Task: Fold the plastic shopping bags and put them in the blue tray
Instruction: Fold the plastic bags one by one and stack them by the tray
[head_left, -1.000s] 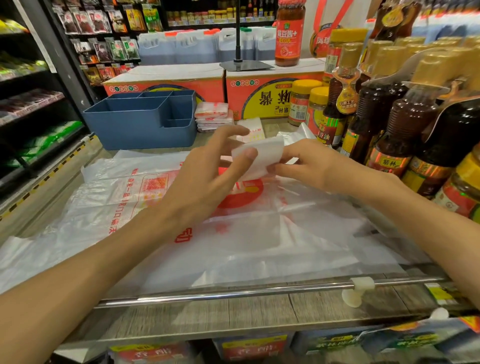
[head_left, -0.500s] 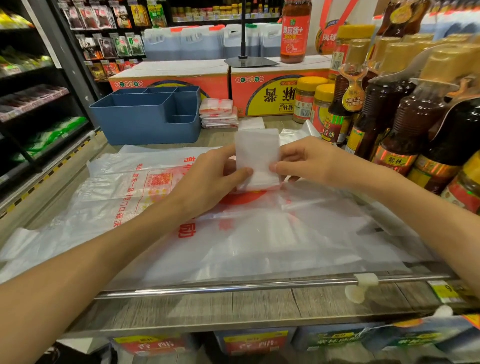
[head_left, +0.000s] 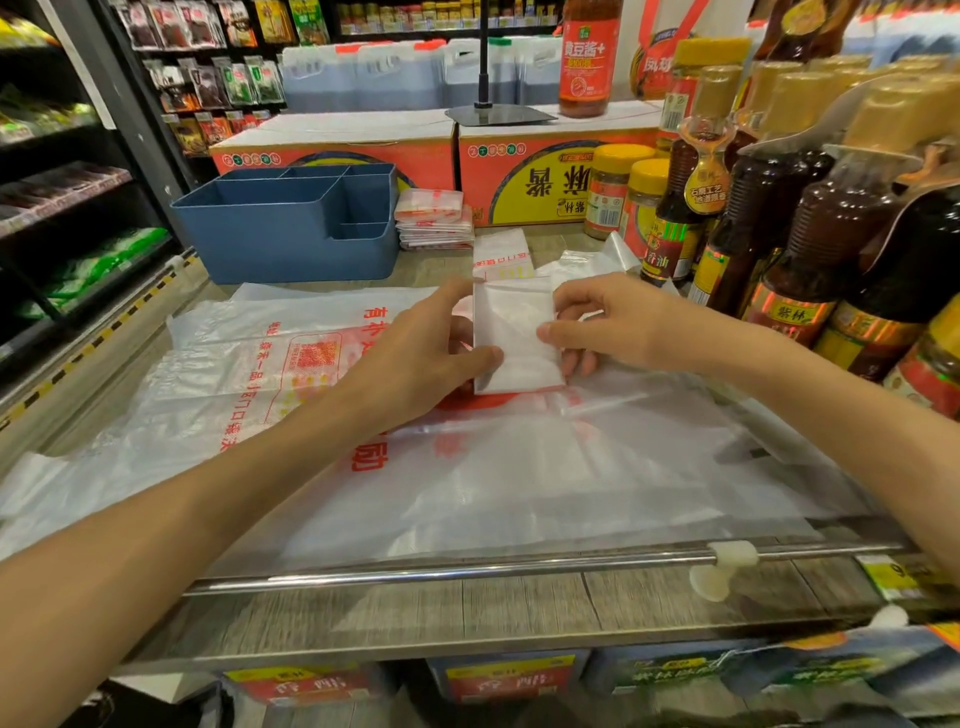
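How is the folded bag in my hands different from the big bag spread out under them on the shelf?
The folded bag is a small, compact rectangle; the spread bag lies flat and covers most of the shelf. The folded bag is pinched between the left hand and right hand; the spread bag rests untouched beneath. The folded bag's near face looks plain white; the spread bag shows large red print. Both are thin translucent white plastic.

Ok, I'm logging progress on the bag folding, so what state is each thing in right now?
folded bag: folded into a small rectangle, held up between both hands
left hand: grips the bag's left edge
right hand: pinches the bag's right edge
flat bags: unfolded, spread on the counter
blue tray: upright, no bags visible inside
folded stack: piled beside the tray, not in it
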